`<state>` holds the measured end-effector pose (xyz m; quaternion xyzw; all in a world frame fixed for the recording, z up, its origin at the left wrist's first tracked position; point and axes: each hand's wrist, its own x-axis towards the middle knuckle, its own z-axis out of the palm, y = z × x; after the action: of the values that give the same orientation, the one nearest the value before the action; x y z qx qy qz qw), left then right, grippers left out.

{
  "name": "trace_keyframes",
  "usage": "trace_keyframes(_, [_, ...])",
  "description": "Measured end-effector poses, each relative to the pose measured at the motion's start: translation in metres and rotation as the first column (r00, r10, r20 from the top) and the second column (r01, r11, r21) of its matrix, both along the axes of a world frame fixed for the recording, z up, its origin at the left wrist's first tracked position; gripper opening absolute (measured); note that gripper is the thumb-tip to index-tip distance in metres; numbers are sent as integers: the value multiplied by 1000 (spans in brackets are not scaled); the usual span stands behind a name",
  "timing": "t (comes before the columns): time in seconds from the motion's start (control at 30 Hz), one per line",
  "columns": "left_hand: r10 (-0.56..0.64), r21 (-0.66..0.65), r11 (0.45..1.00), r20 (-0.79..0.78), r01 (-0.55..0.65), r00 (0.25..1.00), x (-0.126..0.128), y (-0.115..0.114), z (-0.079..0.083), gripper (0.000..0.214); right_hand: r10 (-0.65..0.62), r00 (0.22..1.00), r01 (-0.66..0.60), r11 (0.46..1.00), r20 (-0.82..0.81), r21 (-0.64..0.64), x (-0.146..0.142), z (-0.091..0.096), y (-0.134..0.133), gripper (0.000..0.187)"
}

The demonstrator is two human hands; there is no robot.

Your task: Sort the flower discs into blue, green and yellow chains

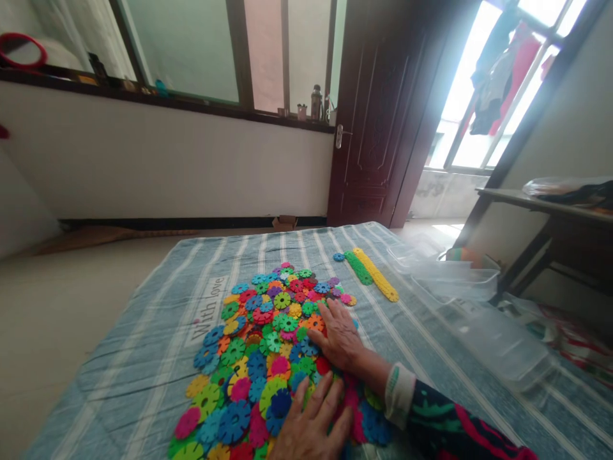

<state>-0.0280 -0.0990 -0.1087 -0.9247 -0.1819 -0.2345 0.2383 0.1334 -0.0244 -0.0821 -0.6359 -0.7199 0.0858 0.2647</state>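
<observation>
A spread of colourful plastic snowflake discs [258, 338] lies on a blue striped cloth [143, 358]. My right hand [338, 335] rests flat on the right side of the pile, fingers stretched forward. My left hand [311, 421] lies at the pile's near edge with fingers spread over the discs. Neither hand holds anything. Further back, a green row of joined discs [359, 268] and a yellow row [378, 276] lie side by side, with a single blue disc [338, 257] beside them.
Clear plastic containers [460, 278] and a lid [498, 338] sit at the cloth's right edge. A dark wooden door [378, 115] stands behind, a table [550, 211] to the right, bare floor [57, 306] to the left.
</observation>
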Motion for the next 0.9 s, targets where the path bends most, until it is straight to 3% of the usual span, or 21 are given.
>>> trace_keyframes(0.1, [5,-76,997,-23,-7,1000,-5,8,-14,63,45,998,-45,999,-32,-15,-20,6,13,69])
trace_keyframes(0.17, [32,-137,990,-44,-38,999,-7,9,-15,62,75,996,-76,997,-49,-16,-33,10,20,69])
trace_keyframes(0.27, [104,-199,974,-38,-110,994,-10,6,-1,57,142,987,-142,990,-78,7,-45,18,27,66])
trace_keyframes(0.37, [147,-253,954,-73,-161,986,-13,4,17,54,183,978,-176,982,-102,75,-39,24,35,60])
trace_keyframes(0.47, [150,-287,944,-79,-166,986,-15,4,25,52,57,994,-48,994,-91,96,-13,25,48,55])
trace_keyframes(0.6, [208,-316,921,-98,-229,973,-14,4,29,47,-208,977,207,978,-51,-25,19,17,68,56])
trace_keyframes(0.7, [209,-318,917,-132,-242,969,-15,5,35,46,-214,977,213,975,-12,-67,18,8,75,59])
trace_keyframes(0.9, [246,-309,912,-119,-271,962,-19,10,38,48,-144,989,144,990,-29,-8,-21,4,78,55])
